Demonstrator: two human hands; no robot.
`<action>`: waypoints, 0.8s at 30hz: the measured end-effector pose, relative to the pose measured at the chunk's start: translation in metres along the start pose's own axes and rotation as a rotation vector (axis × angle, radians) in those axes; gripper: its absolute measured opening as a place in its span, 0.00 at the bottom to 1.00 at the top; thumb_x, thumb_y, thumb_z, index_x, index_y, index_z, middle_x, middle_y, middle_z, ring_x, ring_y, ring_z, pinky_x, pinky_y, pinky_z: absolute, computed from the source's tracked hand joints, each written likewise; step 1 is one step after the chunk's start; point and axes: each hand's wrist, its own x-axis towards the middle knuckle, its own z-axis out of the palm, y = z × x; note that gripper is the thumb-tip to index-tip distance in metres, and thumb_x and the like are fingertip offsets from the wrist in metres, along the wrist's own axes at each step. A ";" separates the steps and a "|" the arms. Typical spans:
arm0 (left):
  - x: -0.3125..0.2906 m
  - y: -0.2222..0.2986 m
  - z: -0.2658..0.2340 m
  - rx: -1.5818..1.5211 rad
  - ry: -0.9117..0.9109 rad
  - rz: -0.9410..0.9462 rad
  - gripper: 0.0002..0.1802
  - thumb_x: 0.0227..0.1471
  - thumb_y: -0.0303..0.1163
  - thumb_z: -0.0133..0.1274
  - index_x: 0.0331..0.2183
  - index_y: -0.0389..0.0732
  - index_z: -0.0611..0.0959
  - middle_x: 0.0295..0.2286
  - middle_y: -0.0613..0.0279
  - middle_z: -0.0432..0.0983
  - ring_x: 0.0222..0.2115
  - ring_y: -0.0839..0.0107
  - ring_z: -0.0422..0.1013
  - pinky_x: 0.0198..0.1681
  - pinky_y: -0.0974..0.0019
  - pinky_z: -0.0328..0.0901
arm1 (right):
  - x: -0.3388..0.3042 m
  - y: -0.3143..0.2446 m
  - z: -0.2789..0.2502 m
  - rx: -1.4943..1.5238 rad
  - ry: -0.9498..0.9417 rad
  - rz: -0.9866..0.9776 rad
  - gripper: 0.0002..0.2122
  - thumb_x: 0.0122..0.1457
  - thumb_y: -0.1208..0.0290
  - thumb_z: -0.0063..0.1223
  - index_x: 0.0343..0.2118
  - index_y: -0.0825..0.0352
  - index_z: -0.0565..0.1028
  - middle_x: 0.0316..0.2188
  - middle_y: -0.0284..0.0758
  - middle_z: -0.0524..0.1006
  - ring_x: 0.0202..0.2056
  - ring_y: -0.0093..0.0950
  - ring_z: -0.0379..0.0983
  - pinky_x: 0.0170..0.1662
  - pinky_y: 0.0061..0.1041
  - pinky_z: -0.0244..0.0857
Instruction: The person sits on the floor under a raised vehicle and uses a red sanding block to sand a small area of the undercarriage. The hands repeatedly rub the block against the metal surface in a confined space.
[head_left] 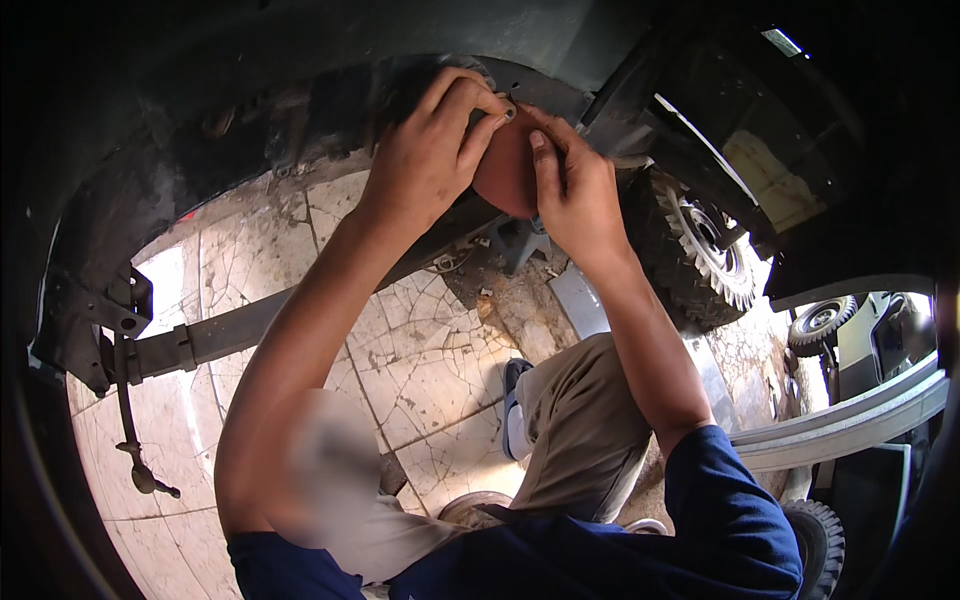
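Both my hands are raised under the dark vehicle body (540,45), at a thin reddish-brown rounded piece (503,175) that looks like a sanding disc. My left hand (432,140) pinches its upper left edge between thumb and fingers. A small greyish bit with a dark spot (509,113) shows at those fingertips; what it is I cannot make out. On the other side, my right hand (580,180) grips the piece's right edge, the thumb on its face and the index finger along the top. The fingers partly cover the rim.
Behind my arms runs a dark metal frame rail (235,330), with a rod (130,440) hanging at its left. A treaded wheel (700,245) stands to the right, near a blue stand (518,245). Curved grey trim (840,415) lies right of my arm. Cracked tiles (420,350) form the floor.
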 end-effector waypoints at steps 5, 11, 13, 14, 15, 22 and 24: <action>0.001 -0.004 0.004 -0.002 0.081 0.069 0.07 0.58 0.30 0.58 0.37 0.43 0.77 0.39 0.64 0.75 0.36 0.57 0.79 0.35 0.59 0.77 | 0.003 0.004 -0.003 0.001 0.078 -0.166 0.13 0.67 0.76 0.45 0.51 0.68 0.76 0.35 0.52 0.81 0.38 0.49 0.81 0.40 0.37 0.74; 0.000 -0.002 0.002 -0.016 0.019 0.021 0.07 0.59 0.21 0.56 0.39 0.37 0.77 0.42 0.59 0.73 0.38 0.63 0.78 0.38 0.63 0.77 | 0.003 0.005 -0.002 0.000 0.113 -0.207 0.13 0.67 0.76 0.46 0.52 0.67 0.76 0.35 0.51 0.81 0.38 0.49 0.80 0.40 0.37 0.74; 0.000 -0.002 0.002 -0.026 0.020 0.026 0.07 0.59 0.21 0.56 0.39 0.37 0.77 0.42 0.59 0.73 0.37 0.63 0.78 0.37 0.64 0.77 | 0.001 0.001 0.001 0.017 0.032 -0.057 0.13 0.67 0.76 0.46 0.51 0.67 0.76 0.35 0.51 0.81 0.37 0.50 0.81 0.40 0.36 0.74; -0.002 -0.002 0.001 -0.032 0.015 0.011 0.07 0.59 0.22 0.56 0.39 0.37 0.77 0.42 0.59 0.73 0.37 0.63 0.78 0.37 0.64 0.77 | 0.000 -0.001 0.000 0.012 0.059 -0.097 0.13 0.67 0.76 0.46 0.52 0.67 0.76 0.35 0.52 0.81 0.37 0.49 0.81 0.39 0.36 0.74; -0.002 -0.001 0.000 -0.038 0.010 -0.004 0.07 0.59 0.22 0.56 0.40 0.37 0.77 0.42 0.59 0.73 0.37 0.63 0.78 0.37 0.64 0.77 | -0.001 -0.001 -0.001 0.007 0.086 -0.136 0.13 0.68 0.75 0.46 0.52 0.67 0.76 0.34 0.52 0.81 0.36 0.49 0.81 0.39 0.36 0.74; -0.001 0.001 0.000 -0.012 0.013 0.004 0.07 0.59 0.23 0.56 0.40 0.37 0.77 0.42 0.59 0.73 0.38 0.61 0.77 0.39 0.62 0.77 | 0.002 0.003 -0.001 0.013 0.064 -0.154 0.13 0.68 0.76 0.45 0.52 0.68 0.76 0.38 0.51 0.82 0.42 0.47 0.81 0.43 0.35 0.75; -0.001 0.002 0.001 0.003 0.013 0.002 0.07 0.59 0.23 0.56 0.40 0.37 0.77 0.42 0.59 0.73 0.38 0.61 0.77 0.39 0.62 0.76 | 0.003 0.006 -0.002 0.021 0.116 -0.220 0.13 0.68 0.76 0.45 0.52 0.68 0.76 0.38 0.51 0.82 0.43 0.47 0.81 0.43 0.34 0.75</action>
